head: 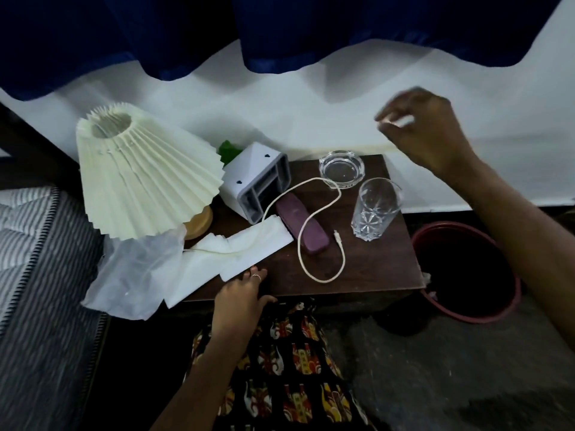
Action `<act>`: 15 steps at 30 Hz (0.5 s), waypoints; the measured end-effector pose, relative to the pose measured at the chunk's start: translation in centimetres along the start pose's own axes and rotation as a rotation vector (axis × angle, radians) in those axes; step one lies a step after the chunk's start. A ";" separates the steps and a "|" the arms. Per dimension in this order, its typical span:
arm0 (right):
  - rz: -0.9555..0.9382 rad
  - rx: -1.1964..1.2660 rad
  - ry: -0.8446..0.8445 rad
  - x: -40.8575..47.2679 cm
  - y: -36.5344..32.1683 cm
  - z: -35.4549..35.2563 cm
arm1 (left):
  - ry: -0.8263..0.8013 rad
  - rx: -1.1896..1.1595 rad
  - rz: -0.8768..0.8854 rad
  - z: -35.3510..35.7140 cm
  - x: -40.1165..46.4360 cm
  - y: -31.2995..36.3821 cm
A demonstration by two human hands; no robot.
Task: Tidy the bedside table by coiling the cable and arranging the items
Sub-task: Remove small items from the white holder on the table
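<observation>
White cable (311, 231) is seen uncoiled on the bedside table (373, 262), looped over a purple case (303, 223), long axis running front to back, between the hands. The left hand (241, 298), fingers flat on tissue (249, 250), lies nearer. The right hand (426, 126) is raised and blurred, pinching something small and pale; unidentifiable.

A dark blue curtain (186, 35) hangs in folds over the white wall (311, 119). A striped mattress (37, 259) lies at the left. On the floor to the right sits a red bin (510, 309), close beside the desk. A patterned dress (295, 368) shows below.
</observation>
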State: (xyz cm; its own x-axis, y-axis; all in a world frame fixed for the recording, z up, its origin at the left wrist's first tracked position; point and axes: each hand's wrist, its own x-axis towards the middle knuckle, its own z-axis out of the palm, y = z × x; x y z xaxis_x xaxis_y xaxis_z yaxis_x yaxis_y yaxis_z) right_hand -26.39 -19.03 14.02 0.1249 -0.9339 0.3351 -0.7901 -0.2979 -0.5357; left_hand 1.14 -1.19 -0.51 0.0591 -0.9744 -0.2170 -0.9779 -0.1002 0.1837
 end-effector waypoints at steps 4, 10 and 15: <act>-0.196 0.112 -0.099 6.0 -7.4 5.3 | -0.007 0.015 -0.001 -0.4 0.2 -0.1; -0.206 0.034 -0.412 11.5 -12.3 16.0 | -0.013 0.018 0.050 -0.2 0.7 -0.5; -0.178 -0.116 -0.714 13.5 -13.7 21.9 | -0.018 -0.025 0.111 0.7 1.2 -1.3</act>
State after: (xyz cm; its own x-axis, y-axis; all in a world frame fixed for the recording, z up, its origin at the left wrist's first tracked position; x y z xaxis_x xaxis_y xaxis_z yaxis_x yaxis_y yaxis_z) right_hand -0.77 -31.86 8.91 0.5849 -0.7868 -0.1970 -0.7751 -0.4706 -0.4216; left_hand 2.36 -2.08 -1.70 -0.0534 -0.9759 -0.2115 -0.9727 0.0030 0.2319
